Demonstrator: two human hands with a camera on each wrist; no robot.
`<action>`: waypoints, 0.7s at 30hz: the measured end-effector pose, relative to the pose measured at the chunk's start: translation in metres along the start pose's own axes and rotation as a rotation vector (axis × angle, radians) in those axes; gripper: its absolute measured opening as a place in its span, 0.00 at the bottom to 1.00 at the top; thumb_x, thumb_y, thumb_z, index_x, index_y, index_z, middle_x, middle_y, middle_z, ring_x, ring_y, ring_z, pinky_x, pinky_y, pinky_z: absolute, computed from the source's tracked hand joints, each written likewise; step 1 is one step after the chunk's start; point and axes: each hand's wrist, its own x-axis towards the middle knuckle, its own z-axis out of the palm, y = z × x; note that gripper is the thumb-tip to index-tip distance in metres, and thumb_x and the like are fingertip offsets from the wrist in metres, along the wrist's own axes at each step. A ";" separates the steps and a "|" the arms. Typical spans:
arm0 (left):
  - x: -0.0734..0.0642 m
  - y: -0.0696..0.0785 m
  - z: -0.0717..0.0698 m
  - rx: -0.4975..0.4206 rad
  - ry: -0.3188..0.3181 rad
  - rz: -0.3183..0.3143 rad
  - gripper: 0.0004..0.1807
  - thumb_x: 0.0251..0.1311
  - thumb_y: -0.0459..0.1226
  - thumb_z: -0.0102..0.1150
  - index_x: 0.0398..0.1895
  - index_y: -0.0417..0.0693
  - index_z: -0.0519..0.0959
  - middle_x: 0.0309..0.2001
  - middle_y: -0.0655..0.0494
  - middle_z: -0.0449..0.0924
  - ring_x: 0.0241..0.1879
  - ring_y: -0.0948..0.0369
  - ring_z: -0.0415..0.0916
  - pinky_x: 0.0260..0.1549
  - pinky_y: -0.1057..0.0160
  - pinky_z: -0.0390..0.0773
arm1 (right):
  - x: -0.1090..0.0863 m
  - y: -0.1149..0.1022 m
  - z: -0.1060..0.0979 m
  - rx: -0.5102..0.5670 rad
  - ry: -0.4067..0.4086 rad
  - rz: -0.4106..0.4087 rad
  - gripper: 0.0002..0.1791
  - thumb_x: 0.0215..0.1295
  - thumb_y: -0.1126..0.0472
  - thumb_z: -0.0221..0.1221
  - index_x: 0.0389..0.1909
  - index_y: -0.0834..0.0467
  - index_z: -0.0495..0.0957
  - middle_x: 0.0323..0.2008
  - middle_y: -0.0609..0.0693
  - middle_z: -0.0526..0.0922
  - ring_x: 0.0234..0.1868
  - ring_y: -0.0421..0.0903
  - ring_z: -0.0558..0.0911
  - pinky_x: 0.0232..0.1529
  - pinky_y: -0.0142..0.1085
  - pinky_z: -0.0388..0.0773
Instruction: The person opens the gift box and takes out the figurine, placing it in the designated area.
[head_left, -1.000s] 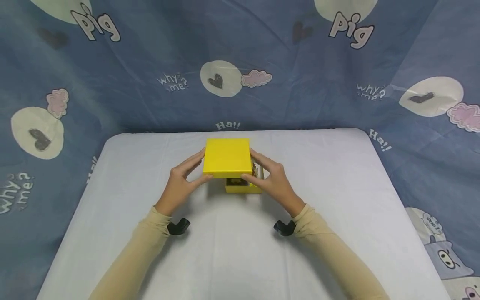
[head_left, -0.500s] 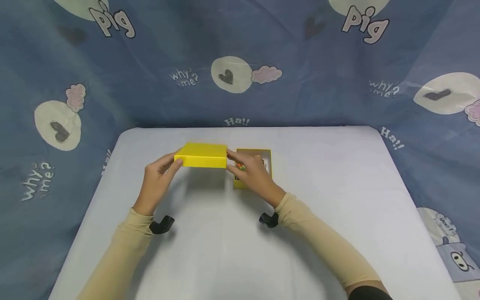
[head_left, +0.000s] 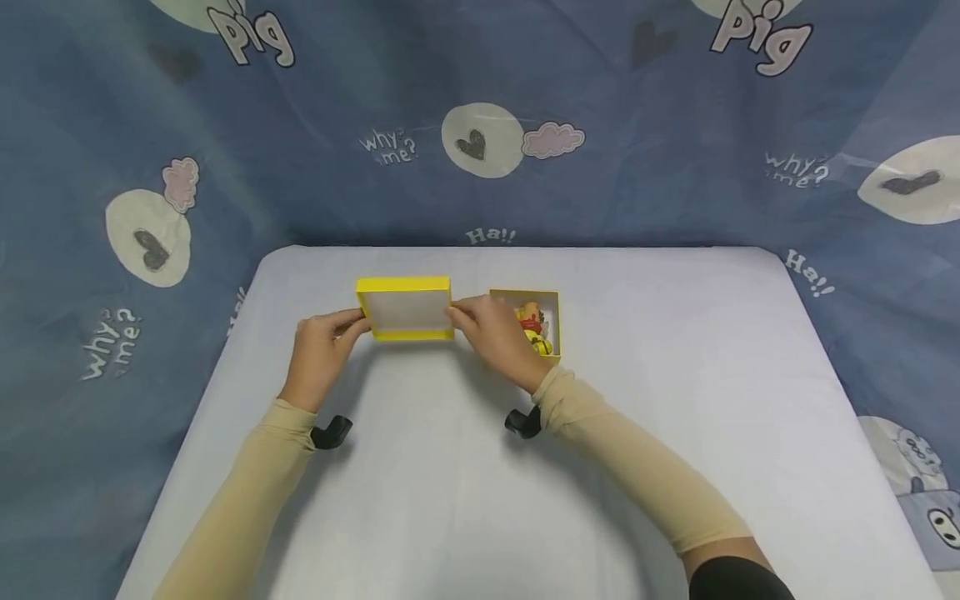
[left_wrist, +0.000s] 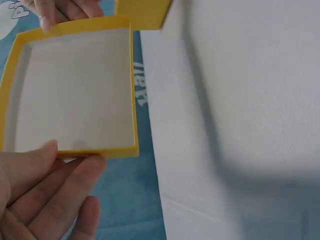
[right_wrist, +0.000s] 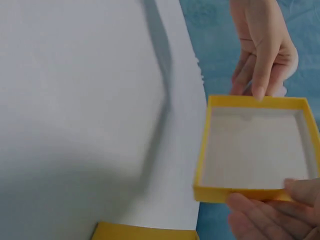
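Lid point(head_left: 411, 312) tilted up over counter point(head_left: 465, 483), hollow side facing near.
Pinched by left hand point(head_left: 317, 354) at left edge, by right hand point(head_left: 497, 335) at right; just left of yellow box point(head_left: 557, 327), toy point(head_left: 531, 323) inside.

- Your left hand point(head_left: 312, 354) pinches between thumb and fingers.
- Your right hand point(head_left: 501, 337) pinches too, opposite the left.
- Your left forearm point(head_left: 236, 496) and right forearm point(head_left: 645, 468) reach forward, slanting inward.
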 end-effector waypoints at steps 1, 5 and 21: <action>0.002 0.000 0.001 0.016 -0.010 -0.006 0.15 0.62 0.39 0.63 0.48 0.40 0.85 0.44 0.43 0.87 0.42 0.50 0.86 0.42 0.47 0.83 | 0.003 0.000 0.000 0.005 -0.010 0.024 0.15 0.72 0.54 0.55 0.44 0.58 0.86 0.38 0.49 0.88 0.33 0.40 0.83 0.32 0.30 0.76; 0.012 -0.002 0.004 0.075 -0.075 -0.043 0.13 0.65 0.39 0.61 0.47 0.39 0.85 0.39 0.44 0.88 0.37 0.51 0.87 0.38 0.49 0.83 | 0.013 -0.001 0.000 0.021 -0.058 0.110 0.15 0.71 0.57 0.56 0.31 0.61 0.87 0.27 0.53 0.87 0.25 0.42 0.83 0.26 0.29 0.75; 0.037 -0.011 0.015 0.183 -0.399 -0.170 0.13 0.67 0.38 0.56 0.39 0.37 0.87 0.32 0.45 0.87 0.33 0.53 0.84 0.35 0.54 0.81 | 0.050 0.003 0.017 -0.158 -0.288 0.440 0.05 0.65 0.67 0.54 0.34 0.64 0.77 0.26 0.56 0.85 0.25 0.48 0.87 0.16 0.27 0.70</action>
